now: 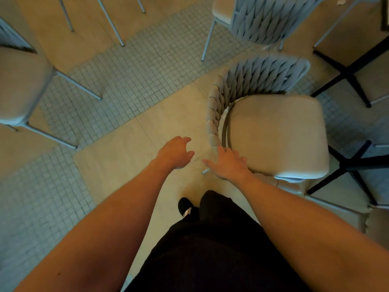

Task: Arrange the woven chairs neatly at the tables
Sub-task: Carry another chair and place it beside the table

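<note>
A woven chair [275, 133] with a beige cushion and a grey woven back stands right of centre, its seat facing right toward a black table base. My right hand [228, 163] hovers open at the near end of its curved woven back, touching or almost touching it; I cannot tell which. My left hand [176, 153] is open over the bare floor just left of the chair, holding nothing. A second woven chair [261, 17] stands behind it at the top.
A third chair [21, 85] with thin metal legs stands at the left edge. Black cross-shaped table bases [349, 68] [345, 165] sit on the right. More metal legs [111, 20] show at the top left. My dark trousers and shoe [186, 205] are below.
</note>
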The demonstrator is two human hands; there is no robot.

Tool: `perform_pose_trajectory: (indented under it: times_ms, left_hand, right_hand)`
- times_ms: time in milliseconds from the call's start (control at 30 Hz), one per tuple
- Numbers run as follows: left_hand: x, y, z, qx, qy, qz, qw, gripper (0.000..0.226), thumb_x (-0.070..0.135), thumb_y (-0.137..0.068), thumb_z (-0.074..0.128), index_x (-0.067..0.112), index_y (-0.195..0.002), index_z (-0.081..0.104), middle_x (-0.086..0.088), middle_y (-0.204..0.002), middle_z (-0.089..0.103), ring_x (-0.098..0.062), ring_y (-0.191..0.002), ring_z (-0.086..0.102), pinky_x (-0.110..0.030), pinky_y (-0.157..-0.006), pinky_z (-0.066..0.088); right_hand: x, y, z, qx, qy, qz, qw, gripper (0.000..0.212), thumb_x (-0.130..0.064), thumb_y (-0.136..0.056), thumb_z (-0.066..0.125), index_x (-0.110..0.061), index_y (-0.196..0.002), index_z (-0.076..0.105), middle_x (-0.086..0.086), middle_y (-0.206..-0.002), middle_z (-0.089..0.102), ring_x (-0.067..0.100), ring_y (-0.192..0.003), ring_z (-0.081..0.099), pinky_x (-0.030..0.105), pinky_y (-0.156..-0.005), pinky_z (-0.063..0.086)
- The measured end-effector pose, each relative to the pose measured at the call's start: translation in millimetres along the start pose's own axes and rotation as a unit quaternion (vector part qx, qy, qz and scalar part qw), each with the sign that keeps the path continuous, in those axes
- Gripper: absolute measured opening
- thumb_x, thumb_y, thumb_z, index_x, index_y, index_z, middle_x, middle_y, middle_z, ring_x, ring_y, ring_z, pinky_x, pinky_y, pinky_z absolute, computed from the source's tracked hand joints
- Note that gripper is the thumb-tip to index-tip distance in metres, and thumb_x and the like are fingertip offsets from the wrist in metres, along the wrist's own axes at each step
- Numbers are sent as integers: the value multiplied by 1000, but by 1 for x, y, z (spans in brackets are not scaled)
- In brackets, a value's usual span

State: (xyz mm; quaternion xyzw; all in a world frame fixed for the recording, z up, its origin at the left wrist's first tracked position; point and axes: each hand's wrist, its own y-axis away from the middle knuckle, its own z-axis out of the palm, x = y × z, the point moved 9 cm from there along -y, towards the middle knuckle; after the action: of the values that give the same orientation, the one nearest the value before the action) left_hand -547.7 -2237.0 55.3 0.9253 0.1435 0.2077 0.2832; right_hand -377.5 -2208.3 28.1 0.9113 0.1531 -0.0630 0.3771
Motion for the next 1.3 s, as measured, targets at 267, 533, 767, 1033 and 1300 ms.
perform_pose_trajectory:
  times_ms: [267,533,767,1033,1300]
  left_hand:
    - [-9,-63,-43,-29,-54,58,996,53,41,-101,51,22,-149,41,-9,-150,44,-29,-137,41,-43,-111,37]
    - [8,-143,-84,-63,-110,104,986,54,40,-100,53,22,-149,41,-9,-147,45,-29,-135,43,-44,-109,40]
    - [32,-194,-109,-95,-144,144,974,53,40,-100,53,20,-148,42,-11,-144,48,-30,-133,45,-43,-107,41]
    - [65,-242,-125,-127,-190,220,948,55,39,-100,54,18,-149,42,-13,-144,47,-30,-133,44,-40,-106,38]
    - [103,-278,-133,-171,-244,328,896,53,37,-99,55,19,-148,42,-11,-145,48,-28,-134,43,-38,-108,35]
  right_hand:
    - [-13,-47,-20,10,-63,54,996,87,-78,-91,44,-20,-154,31,10,-154,41,38,-141,36,60,-110,34]
    - [-7,-101,-52,19,-109,106,988,83,-80,-90,42,-21,-146,36,9,-151,43,37,-138,39,59,-108,36]
    - [6,-126,-87,23,-134,142,980,84,-80,-90,41,-20,-148,36,10,-153,41,38,-137,38,58,-109,33]
    - [9,-145,-103,46,-174,199,963,84,-82,-89,37,-21,-147,37,10,-151,44,38,-137,40,58,-108,34]
    - [12,-150,-105,79,-257,306,913,88,-83,-87,37,-20,-149,38,10,-152,43,36,-138,38,57,-107,34]
